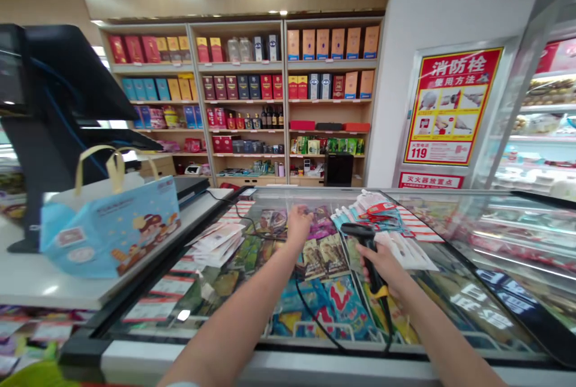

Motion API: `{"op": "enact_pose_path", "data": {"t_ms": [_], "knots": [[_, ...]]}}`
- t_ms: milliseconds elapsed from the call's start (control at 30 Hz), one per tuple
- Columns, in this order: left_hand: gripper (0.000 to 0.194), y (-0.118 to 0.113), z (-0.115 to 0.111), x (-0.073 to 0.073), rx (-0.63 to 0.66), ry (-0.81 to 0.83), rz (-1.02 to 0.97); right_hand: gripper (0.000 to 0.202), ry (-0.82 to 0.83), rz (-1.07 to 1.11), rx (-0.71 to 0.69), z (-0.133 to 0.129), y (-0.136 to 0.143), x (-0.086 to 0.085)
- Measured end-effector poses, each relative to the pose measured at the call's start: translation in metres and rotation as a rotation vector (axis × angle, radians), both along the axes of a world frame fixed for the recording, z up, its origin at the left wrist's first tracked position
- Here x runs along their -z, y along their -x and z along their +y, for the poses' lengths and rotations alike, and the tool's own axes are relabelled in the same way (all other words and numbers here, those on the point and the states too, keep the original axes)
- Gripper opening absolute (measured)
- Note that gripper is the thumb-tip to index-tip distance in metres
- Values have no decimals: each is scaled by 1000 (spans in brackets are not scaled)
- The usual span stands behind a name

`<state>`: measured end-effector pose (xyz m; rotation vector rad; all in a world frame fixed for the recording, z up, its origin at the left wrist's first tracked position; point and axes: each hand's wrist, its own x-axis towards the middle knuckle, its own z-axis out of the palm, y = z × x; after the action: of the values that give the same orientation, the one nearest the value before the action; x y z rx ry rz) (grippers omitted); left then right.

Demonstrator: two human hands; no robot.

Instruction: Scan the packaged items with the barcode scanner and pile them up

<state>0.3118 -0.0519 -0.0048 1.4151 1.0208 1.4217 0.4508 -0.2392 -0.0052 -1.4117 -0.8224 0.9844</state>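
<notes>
Forearms: they come in from the bottom edge, the left one (243, 306) and the right one (443, 330), both over the glass-topped freezer (148, 348).
Scanner and hands: the barcode scanner (372, 276) is right of the frame's centre, in the right hand (386, 264); the left hand (297, 226) is apart from it, farther left and a little higher.
Scanner axis: the handle stands steep, leaning from upper left to lower right; the head lies across its top and reaches leftward, to the side of the left hand.
Nearer hand: the right, whose fingers are wrapped around the handle.
Left hand: fingers bent, above purple packets (320, 225); if it pinches something, I cannot tell.
Scanner look: black, with a yellow part low on the handle; a dark cable (315, 317) loops from its bottom toward the left forearm.
Beside the head: one pile of blue, white and red packs (373, 212) lies just beyond, toward the upper right.
</notes>
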Motion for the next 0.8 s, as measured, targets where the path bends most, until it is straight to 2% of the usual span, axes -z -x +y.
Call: {"op": "enact_pose_path", "data": {"t_ms": [100, 233, 333, 433, 500, 567, 667, 800], "knots": [[32, 71, 24, -18, -102, -79, 212, 29, -21, 0, -83, 23, 31, -5], [26, 162, 52, -35, -287, -76, 488, 26, -11, -9, -176, 52, 77, -19], [21, 223, 68, -38, -420, -18, 666, 26, 28, -24, -251, 70, 106, -28], [22, 267, 78, -31, -507, 65, 839, 26, 28, -33, -285, 84, 126, -27], [29, 283, 82, -24, -476, 164, 966, 25, 48, -54, -295, 91, 132, -22], [40, 290, 83, -19, -394, 254, 1089, 25, 83, -77, -297, 94, 135, -15], [54, 287, 82, -16, -306, 336, 1200, 26, 121, -109, -296, 93, 132, -4], [72, 281, 81, -18, -304, 368, 1271, 24, 99, -117, -316, 88, 127, 6]]}}
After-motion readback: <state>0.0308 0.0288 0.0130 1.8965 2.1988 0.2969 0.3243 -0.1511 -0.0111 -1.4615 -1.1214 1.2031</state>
